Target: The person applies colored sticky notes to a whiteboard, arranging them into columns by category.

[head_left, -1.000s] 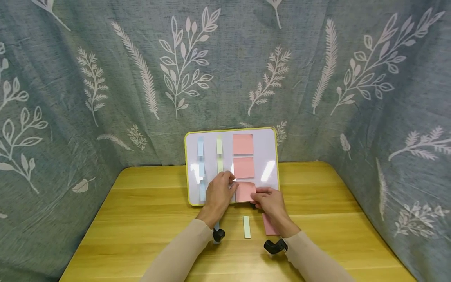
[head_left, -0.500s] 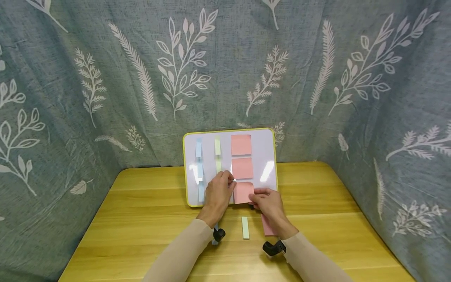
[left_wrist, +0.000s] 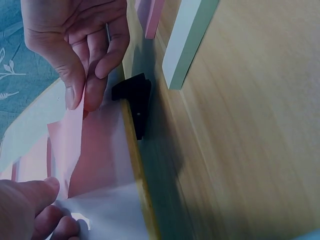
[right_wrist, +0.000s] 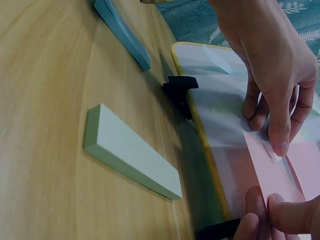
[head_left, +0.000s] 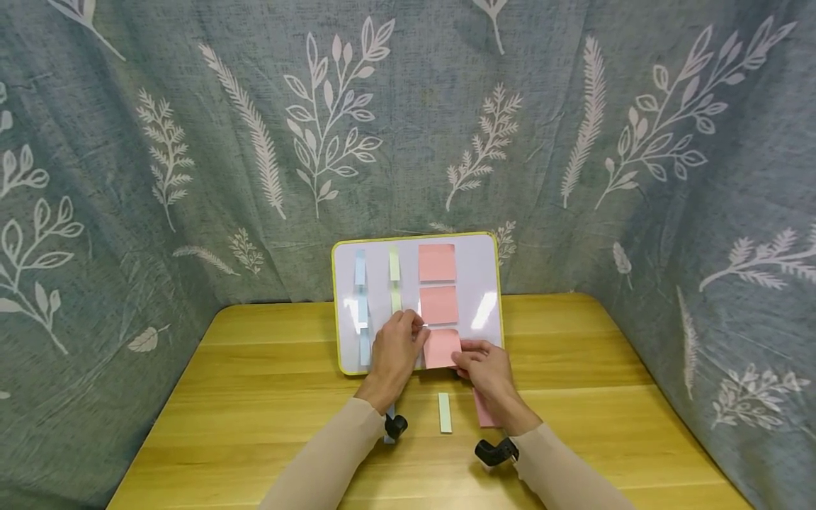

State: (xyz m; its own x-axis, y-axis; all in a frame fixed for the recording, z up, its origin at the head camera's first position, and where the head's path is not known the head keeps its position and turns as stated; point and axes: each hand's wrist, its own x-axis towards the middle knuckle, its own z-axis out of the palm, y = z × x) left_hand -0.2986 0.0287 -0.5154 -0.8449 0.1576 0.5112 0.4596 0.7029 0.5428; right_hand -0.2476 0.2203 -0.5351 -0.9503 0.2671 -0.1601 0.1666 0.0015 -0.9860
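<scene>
A square pink sticky note [head_left: 442,348] lies low on the whiteboard [head_left: 479,269], under two other pink notes. My right hand [head_left: 487,365] pinches its lower right corner between thumb and fingers. At its upper left corner is my left hand [head_left: 397,347], thumb and fingertip together on the paper. In the left wrist view the note [left_wrist: 67,145] bends away from the board along one side. From the right wrist view, the left hand [right_wrist: 277,75] reaches down to the note's top edge, while part of the board behind is hidden.
Blue strips [head_left: 360,268] and green strips [head_left: 394,263] hang in columns on the board. Before it lie a green pad [right_wrist: 132,155], a blue pad [right_wrist: 122,35] and a pink pad [head_left: 484,409], the last partly covered by my right arm. Black feet [left_wrist: 135,97] prop the board.
Both hands keep nearly the same place on the pink note. The whole view shifts slightly left at first, then hardly moves.
</scene>
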